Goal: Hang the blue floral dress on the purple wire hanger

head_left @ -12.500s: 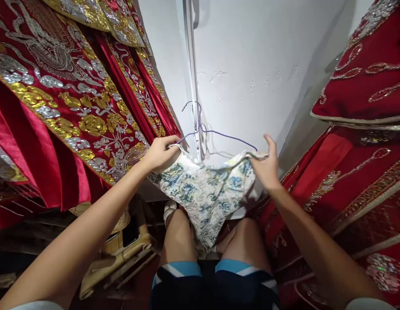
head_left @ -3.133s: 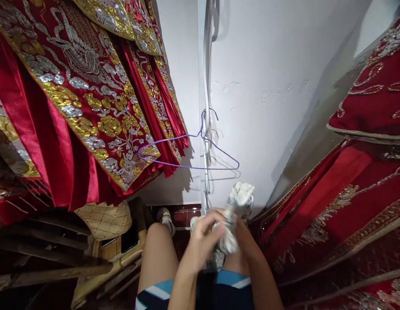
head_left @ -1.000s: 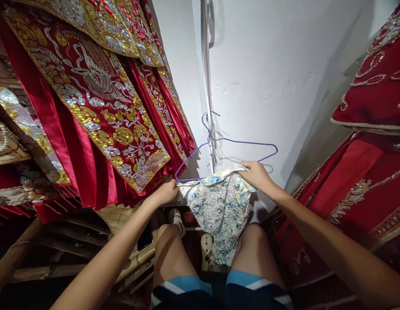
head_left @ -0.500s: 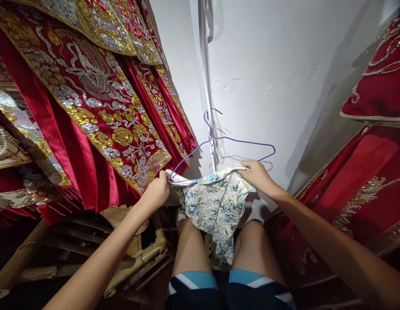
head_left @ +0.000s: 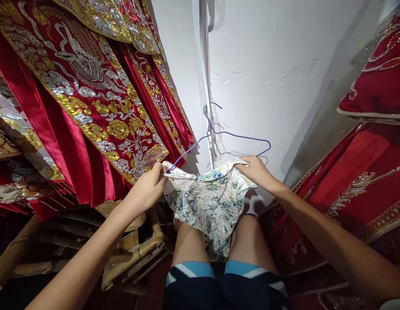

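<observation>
"Largest first. What's around you?"

"White wall [head_left: 264, 47], twelve o'clock, scuffed in places. Embroidered red costume [head_left: 90, 112], ten o'clock, gold and silver sequin work. Beaded red gown [head_left: 377, 155], three o'clock, dark toward the bottom."

"Next size down?"

"Bamboo frame [head_left: 133, 254], seven o'clock, low. Then the floral-print garment [head_left: 209, 200], six o'clock, just below centre: white with blue and green, lower end hanging between my knees [head_left: 189, 239]."

"And the hanger [head_left: 240, 136]?"

"Purple, slim, a touch past twelve. Left arm runs down into the garment's open top; right end pokes out bare toward three."

"Your grip?"

"My left hand [head_left: 150, 187], eight o'clock: fingers closed on the garment's top edge, just beside the hanger's left arm. My right hand [head_left: 253, 168], between three and four: pinching the opposite corner."
</observation>
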The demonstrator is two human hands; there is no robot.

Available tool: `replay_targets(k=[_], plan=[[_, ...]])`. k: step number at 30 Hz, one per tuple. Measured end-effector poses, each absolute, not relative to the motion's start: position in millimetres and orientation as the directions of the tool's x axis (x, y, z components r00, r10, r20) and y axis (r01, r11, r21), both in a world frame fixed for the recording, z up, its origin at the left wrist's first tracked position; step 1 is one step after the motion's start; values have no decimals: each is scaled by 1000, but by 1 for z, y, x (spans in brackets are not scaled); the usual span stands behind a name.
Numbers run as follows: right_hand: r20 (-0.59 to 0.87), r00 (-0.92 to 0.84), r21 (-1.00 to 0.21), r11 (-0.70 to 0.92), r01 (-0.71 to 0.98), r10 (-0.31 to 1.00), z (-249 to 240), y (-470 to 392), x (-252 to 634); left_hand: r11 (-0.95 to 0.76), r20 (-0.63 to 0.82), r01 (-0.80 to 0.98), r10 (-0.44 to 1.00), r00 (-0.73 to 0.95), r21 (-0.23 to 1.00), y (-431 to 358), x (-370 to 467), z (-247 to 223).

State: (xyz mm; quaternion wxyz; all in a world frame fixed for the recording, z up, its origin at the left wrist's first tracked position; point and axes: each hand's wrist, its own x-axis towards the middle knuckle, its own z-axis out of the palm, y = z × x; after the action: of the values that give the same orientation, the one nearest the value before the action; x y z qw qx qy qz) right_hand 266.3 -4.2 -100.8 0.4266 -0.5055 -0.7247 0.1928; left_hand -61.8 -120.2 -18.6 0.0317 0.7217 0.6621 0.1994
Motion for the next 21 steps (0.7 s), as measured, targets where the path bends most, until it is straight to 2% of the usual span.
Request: replay_targets(k=[7, 11, 15, 21], plan=[[315, -112, -810, 328, 486, 942, -100, -21, 252, -409, 583, 826, 803, 125, 387, -60, -16, -8], [435, -18, -769, 383, 512, 900, -92, -25, 271, -541, 706, 733, 698, 119, 411, -38, -11, -21], [556, 123, -714, 396, 577, 822, -82, -7, 307, -558, 743, 722, 663, 92, 409, -37, -17, -29], [402, -121, -654, 377, 656, 908, -70, 26, 327, -509, 690, 687, 723, 15, 519, -39, -20, -28]])
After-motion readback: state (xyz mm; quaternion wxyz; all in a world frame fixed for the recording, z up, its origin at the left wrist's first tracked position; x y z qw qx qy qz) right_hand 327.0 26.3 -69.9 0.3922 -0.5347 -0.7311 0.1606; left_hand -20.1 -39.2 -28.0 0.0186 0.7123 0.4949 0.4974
